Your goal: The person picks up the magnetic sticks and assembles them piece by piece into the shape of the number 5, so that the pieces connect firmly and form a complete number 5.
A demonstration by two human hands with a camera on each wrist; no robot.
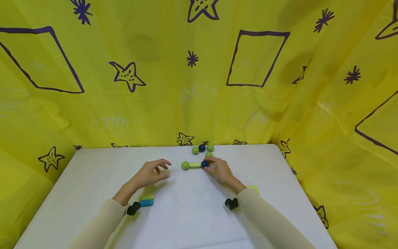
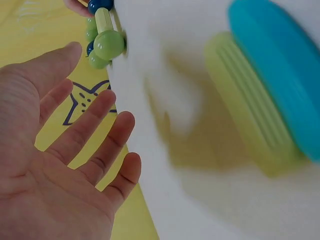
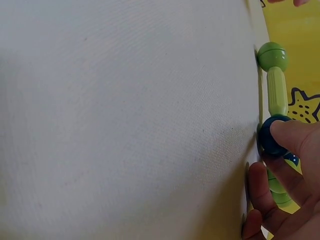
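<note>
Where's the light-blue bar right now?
In the head view, the light-blue bar lies left of centre on the white table, alongside a yellow-green bar, by the left wrist camera.

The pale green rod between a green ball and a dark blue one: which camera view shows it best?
The right wrist view: the pale green rod appears large, with lines visible along its length. The head view shows it whole but small; the left wrist view shows it foreshortened, beyond the green ball.

Left grip (image 1: pixel 150 173) hovers, fingers (image 2: pixel 112 145) parted; right grip (image 1: pixel 220 171) pinches
</note>
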